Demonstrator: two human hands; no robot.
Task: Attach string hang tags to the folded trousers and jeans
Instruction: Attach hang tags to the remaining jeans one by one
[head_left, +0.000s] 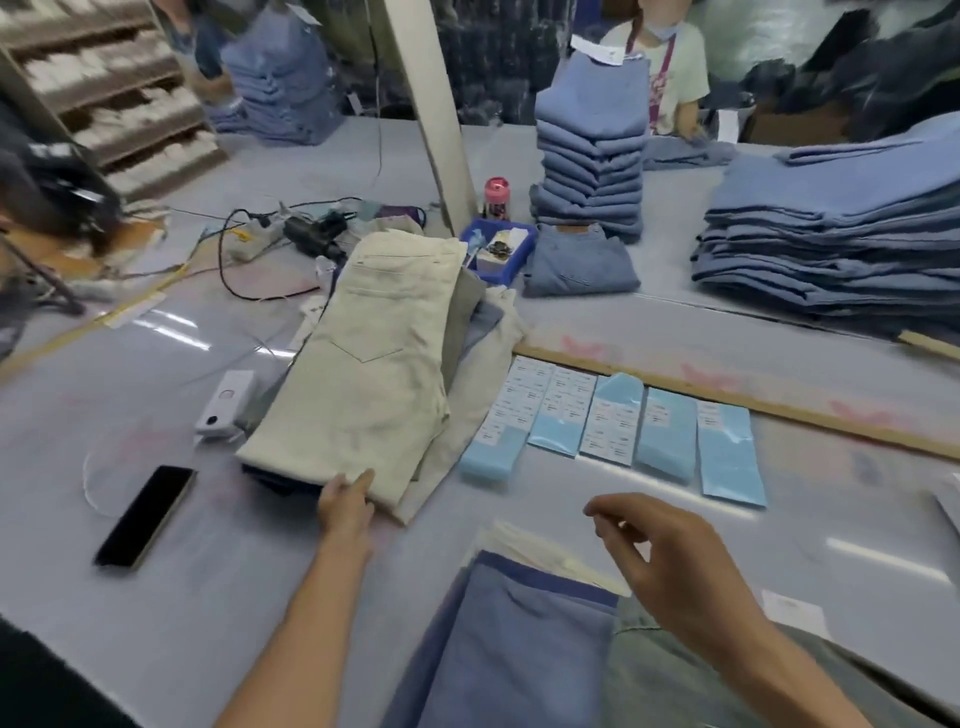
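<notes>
Folded cream trousers (379, 358) top a small pile of grey and pale garments in the middle of the table. My left hand (347, 501) grips the near edge of those cream trousers. My right hand (670, 566) hovers above folded blue jeans (514, 649) at the near edge, fingers loosely curled and holding nothing that I can make out. To the right of the pile lie several blue label sheets (613, 431) in a row. No string hang tag is clearly visible.
A black phone (145, 514) and a white device (226, 402) lie left of the pile. A blue bin (498, 249), a red bottle (497, 197), cables and tall stacks of jeans (592, 156) (841, 234) stand behind. A wooden ruler (737, 400) crosses the table. A person stands beyond.
</notes>
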